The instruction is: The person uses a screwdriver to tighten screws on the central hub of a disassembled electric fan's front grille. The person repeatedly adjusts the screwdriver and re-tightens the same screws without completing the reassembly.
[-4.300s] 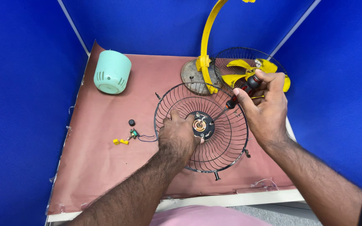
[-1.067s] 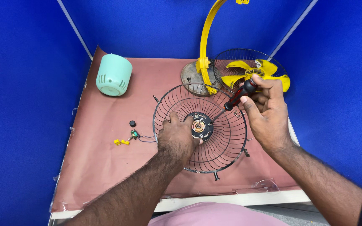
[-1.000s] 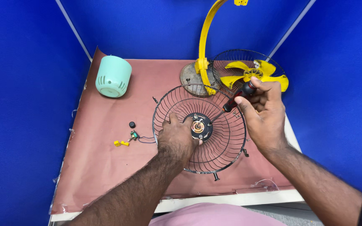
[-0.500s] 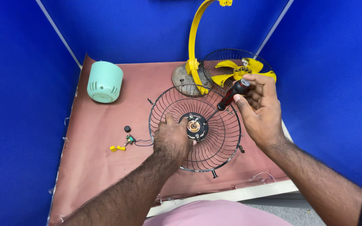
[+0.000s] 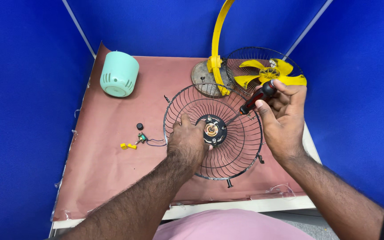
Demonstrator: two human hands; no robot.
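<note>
A wire fan guard (image 5: pixel 221 146) is lying at the middle of the worktop (image 5: pixel 112 178), dished side up, with a black motor hub (image 5: pixel 213 130) at its centre. The left hand (image 5: pixel 187 142) is resting on the guard at about 9 o'clock from the hub, its fingers (image 5: pixel 186 121) spread narrow and pressing on the wires beside the hub, gripping nothing. The right hand (image 5: pixel 283 118) is sitting at 3 o'clock from the hub, over the guard's rim, its fingers wrapping closed around the black and red handle of a screwdriver (image 5: pixel 252 101); the shaft is slanting down toward the hub, and whether the tip is touching it I cannot tell.

At 12 o'clock from the guard a round grey base (image 5: pixel 203 80) is standing with a curved yellow arm (image 5: pixel 218 35) rising from it. Just beside it, at 1 o'clock, a second wire guard (image 5: pixel 245 58) is holding a yellow fan blade (image 5: pixel 272 73). At 10 o'clock, well apart, a mint-green motor cover (image 5: pixel 118 73) is lying on its side. At 9 o'clock, small parts are lying near each other: a black knob (image 5: pixel 139 126), yellow clips (image 5: pixel 128 146) and a small switch with wires (image 5: pixel 147 140)
</note>
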